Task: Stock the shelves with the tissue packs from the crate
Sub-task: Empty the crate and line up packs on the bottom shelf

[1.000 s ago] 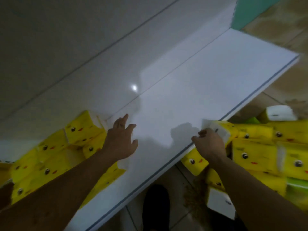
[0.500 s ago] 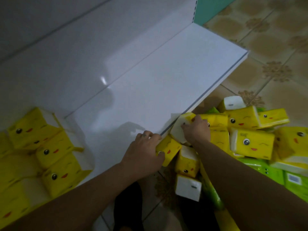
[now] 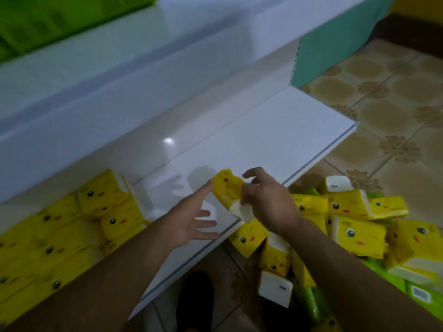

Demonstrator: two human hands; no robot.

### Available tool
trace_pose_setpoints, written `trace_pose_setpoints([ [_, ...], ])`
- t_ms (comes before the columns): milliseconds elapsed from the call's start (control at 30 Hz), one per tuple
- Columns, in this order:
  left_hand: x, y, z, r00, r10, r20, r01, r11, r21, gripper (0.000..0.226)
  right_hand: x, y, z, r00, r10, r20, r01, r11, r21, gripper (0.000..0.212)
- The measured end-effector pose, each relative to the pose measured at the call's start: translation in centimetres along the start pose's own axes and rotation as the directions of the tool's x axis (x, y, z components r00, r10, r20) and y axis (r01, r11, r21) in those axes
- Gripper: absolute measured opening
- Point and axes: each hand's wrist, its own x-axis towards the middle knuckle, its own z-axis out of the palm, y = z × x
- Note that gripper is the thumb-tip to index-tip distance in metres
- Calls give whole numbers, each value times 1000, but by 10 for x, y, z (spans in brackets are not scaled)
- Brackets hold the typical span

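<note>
The right hand [image 3: 266, 204] grips a yellow plastic-wrapped tissue pack [image 3: 227, 185] near its white end. Its curled fingers [image 3: 251, 172] pinch the wrapper and hold the pack tilted just above the front of the glossy white bottom shelf [image 3: 263, 140]. The left hand [image 3: 191, 221] reaches in beside it, holding nothing. Its fingers [image 3: 203, 191] are straight and spread, with the index tip at the pack's yellow face; I cannot tell whether it touches.

The step looks like placing this pack next to the stacked yellow face-printed packs [image 3: 105, 207] at the shelf's left end. To do it well:

- Level the pack first, because a grip at one end lets the soft body sag and twist.
- Let the open left hand take the far end or flatten against the long side.
- Slide the pack leftward along the bare shelf until it butts the stack.
- Turn the printed face outward to match its neighbours.
- Push with flat fingers rather than squeezing, since the wrap dents easily.
- Let go only once the pack sits square.

The loose heap of yellow tissue packs [image 3: 354, 226] lies on the patterned tiled floor [image 3: 395, 97] just past the shelf's front edge, within easy reach of the right hand. No crate can be made out.
</note>
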Motion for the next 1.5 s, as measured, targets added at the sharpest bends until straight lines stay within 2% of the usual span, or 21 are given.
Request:
trace_pose_setpoints([
  [67,-13,9,-18,998,-21,52,29,986,-163,71,-3,-38,-8,967,-254,1,253,966,-57,18],
  [167,-34,11,-47,1000,19,9,-17,979,-201,62,-13,-69,-18,870,-494,8,490,861,-137,27],
  [367,-50,-19,-67,998,-14,59,14,1000,-5,40,-41,-86,-25,796,-596,101,603,771,-203,12],
  [467,-47,-21,-65,996,-36,80,31,998,61,53,-40,-104,-32,754,-652,83,642,703,-307,22],
  [533,-43,-22,-63,1000,1,23,-3,995,103,55,-38,-113,-27,752,-658,36,630,702,-333,25],
  [600,-42,-22,-65,996,82,-38,-80,995,64,42,-41,-110,-11,832,-552,-51,529,819,-223,21],
  [667,-41,-20,-70,981,182,-60,-184,983,-21,36,-42,-104,3,952,-247,-181,262,963,68,17],
  [700,-39,-19,-74,970,232,-68,-236,971,-49,39,-41,-104,7,973,-51,-224,104,968,229,17],
  [767,-38,-19,-83,946,314,-86,-317,948,-27,46,-32,-109,7,927,291,-237,-143,857,495,16],
  [833,-36,-21,-93,929,364,-68,-357,929,99,56,-20,-112,2,875,473,-100,-302,697,650,19],
  [867,-36,-22,-97,926,377,-32,-367,915,168,60,-14,-113,0,874,485,30,-376,635,675,29],
  [933,-37,-28,-104,919,383,89,-393,884,253,64,-7,-110,1,839,398,371,-539,518,665,61],
  [967,-36,-31,-106,918,370,142,-395,880,263,67,-7,-108,4,788,328,521,-615,460,641,67],
  [1033,-34,-36,-107,920,351,173,-388,879,278,73,-7,-108,15,689,231,687,-717,355,600,56],
  [1067,-32,-38,-107,919,367,144,-394,863,317,75,-7,-108,25,658,246,712,-749,311,585,47],
  [1133,-24,-39,-110,901,429,61,-399,767,502,84,-5,-107,49,617,399,678,-785,247,568,36],
  [1233,-16,-46,-117,911,382,152,-365,581,728,111,-1,-111,80,535,566,628,-794,80,603,42],
  [1300,-10,-53,-117,914,362,182,-308,331,892,124,4,-117,94,511,563,650,-777,-19,629,49],
  [1367,0,-59,-118,876,452,169,-234,93,968,120,7,-121,103,512,521,683,-763,-90,640,52],
  [1433,12,-57,-124,851,506,141,-195,54,979,112,10,-121,107,520,465,716,-761,-129,636,54],
  [1500,23,-53,-142,865,494,85,-167,124,978,110,12,-119,107,531,439,725,-782,-76,618,51],
])
